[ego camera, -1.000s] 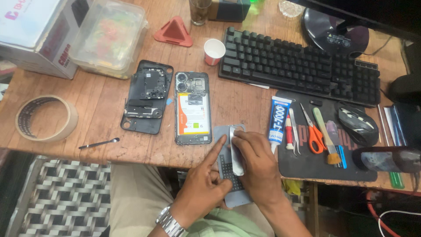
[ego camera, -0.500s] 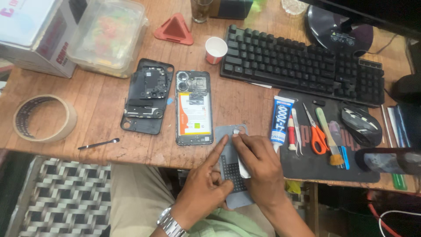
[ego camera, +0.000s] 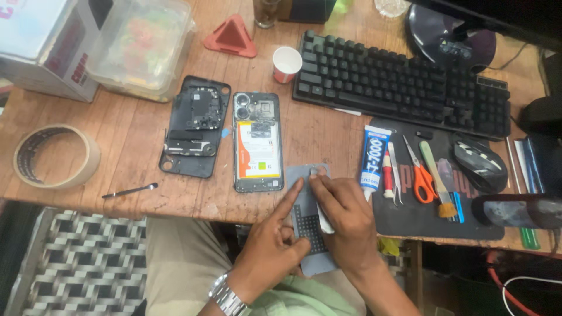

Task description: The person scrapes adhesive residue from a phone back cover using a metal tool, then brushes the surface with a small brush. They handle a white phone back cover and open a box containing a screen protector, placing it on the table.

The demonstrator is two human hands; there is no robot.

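Compared with the frame one second earlier, the white strip under the right hand (ego camera: 345, 219) now lies lower and mostly hidden; only its lower end shows beneath the palm. The left hand (ego camera: 272, 248) is unchanged in pose.

The grey mat (ego camera: 310, 219) overhangs the near edge of the wooden table (ego camera: 328, 134), just right of the opened phone (ego camera: 257, 142). It is a flat grey rectangle with a dark grid of small squares in its middle and two small round marks near its top edge.

Left hand: index finger extended, tip pressed on the mat's upper left; remaining fingers curled, grasping nothing. Right hand: fingers flat on the mat's top, pinning the strip; no closed grasp is visible.
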